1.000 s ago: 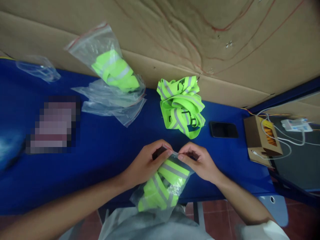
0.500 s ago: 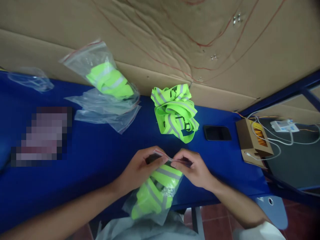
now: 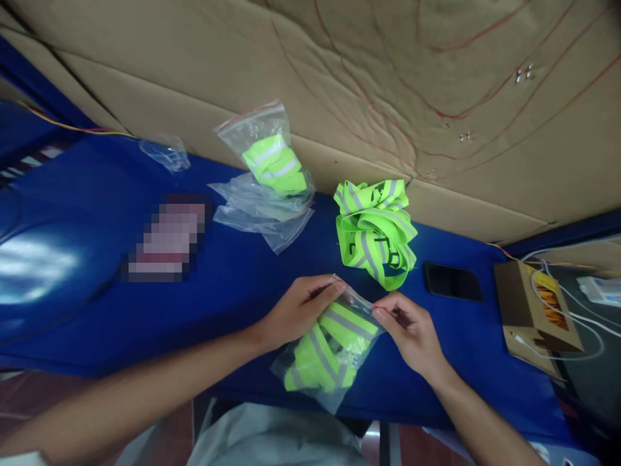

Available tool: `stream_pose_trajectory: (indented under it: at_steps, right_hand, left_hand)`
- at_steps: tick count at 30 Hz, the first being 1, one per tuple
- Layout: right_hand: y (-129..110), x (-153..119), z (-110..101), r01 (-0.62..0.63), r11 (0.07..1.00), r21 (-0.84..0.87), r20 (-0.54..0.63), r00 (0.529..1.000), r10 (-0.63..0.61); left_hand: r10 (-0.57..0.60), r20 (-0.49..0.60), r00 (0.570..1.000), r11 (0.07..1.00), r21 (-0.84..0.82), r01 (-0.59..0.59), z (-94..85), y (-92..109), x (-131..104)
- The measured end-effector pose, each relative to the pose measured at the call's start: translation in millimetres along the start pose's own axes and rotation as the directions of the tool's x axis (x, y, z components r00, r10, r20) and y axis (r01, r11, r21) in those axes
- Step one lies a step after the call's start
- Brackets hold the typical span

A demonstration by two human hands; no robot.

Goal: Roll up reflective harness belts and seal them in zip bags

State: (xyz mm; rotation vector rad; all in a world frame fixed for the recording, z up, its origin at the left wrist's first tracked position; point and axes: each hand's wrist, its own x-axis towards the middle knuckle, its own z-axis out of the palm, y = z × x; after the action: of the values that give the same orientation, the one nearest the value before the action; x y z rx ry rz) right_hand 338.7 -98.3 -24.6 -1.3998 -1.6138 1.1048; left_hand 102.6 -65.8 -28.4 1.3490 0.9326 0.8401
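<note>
A clear zip bag (image 3: 334, 388) with a folded neon-yellow reflective strap (image 3: 323, 353) inside hangs between my hands near the table's front edge. My left hand (image 3: 305, 307) pinches the left end of its zip strip, thumb on top. At the strip's right end, my right hand (image 3: 405, 327) pinches the edge between thumb and fingers. The stretch of zip between them is visible and runs fairly straight. Just beyond my hands lies a loose pile of neon-yellow reflective straps (image 3: 376, 226) with black buckles.
Another filled zip bag (image 3: 274, 162) rests on flat clear bags (image 3: 257, 204) at the back left. A pixelated item (image 3: 169, 236) lies further left. To the right are a black phone (image 3: 453, 281), a cardboard box (image 3: 521, 304) and white cables. A cardboard-covered wall (image 3: 218, 77) stands behind.
My hands have spread apart along the zip strip, my right hand now at its right end. The whole view has shifted, so everything on the table appears further right.
</note>
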Motion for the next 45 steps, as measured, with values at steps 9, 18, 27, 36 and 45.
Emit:
stream_pose_trajectory:
  at_steps: [9, 18, 27, 36, 45]
  right_hand:
    - [4.5, 6.2, -2.5, -0.004, 1.000, -0.017, -0.076, 0.997, 0.003]
    - [7.4, 9.2, -1.0, 0.015, 0.998, 0.059, -0.023, 1.000, -0.013]
    - [-28.9, 25.3, -0.1, 0.045, 0.992, 0.115, -0.045, 0.998, -0.040]
    - [-73.9, 91.6, 2.4, 0.157, 0.953, 0.259, -0.248, 0.964, -0.092]
    - [-53.7, 17.9, 51.4, 0.056, 0.971, 0.234, 0.197, 0.975, -0.104]
  left_hand:
    - [0.424, -0.158, 0.892, 0.714, 0.665, -0.221, -42.7, 4.1, 14.1]
    - [0.555, -0.341, 0.759, 0.510, 0.860, 0.014, -135.7, 30.5, 46.8]
    - [0.576, -0.618, 0.536, 0.817, 0.424, -0.390, -134.2, 99.9, 30.8]
    - [0.516, -0.745, 0.423, 0.765, 0.178, -0.619, -121.1, 90.3, -5.8]
    - [0.221, -0.551, 0.805, 0.879, -0.246, -0.409, -77.2, 63.0, -9.0]
